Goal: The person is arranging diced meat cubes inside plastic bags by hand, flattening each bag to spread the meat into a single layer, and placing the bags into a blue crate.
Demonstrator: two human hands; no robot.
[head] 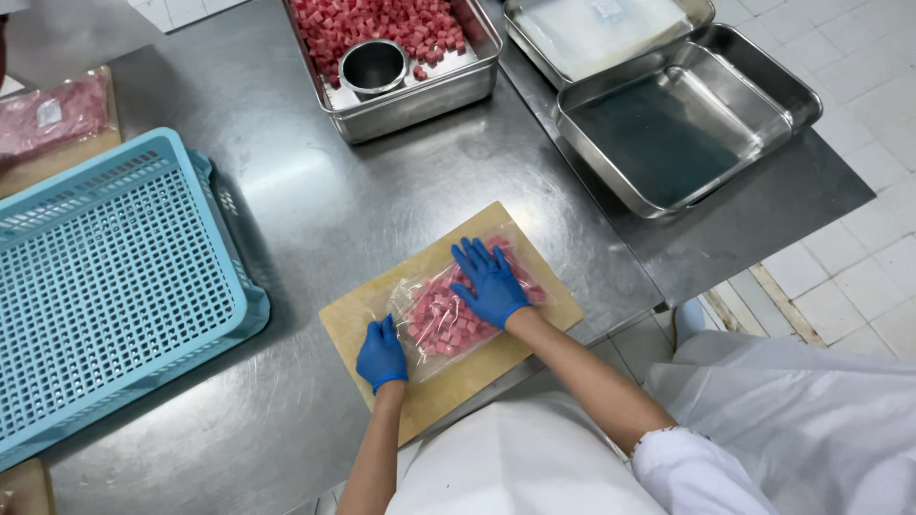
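A clear plastic bag [441, 319] filled with pink meat cubes lies flat on a tan cutting board [361, 310] near the steel table's front edge. My right hand [489, 279], in a blue glove, rests palm down on top of the bag with its fingers spread. My left hand [381, 355], also blue-gloved, pinches the bag's open end at its near left corner.
A light blue perforated crate [105, 277] stands on the left. At the back, a steel tray [448, 91] holds pink cubes and a metal cup [373, 67]. An empty steel pan [687, 119] and a covered pan [596, 29] sit right. Another bagged portion [52, 114] lies far left.
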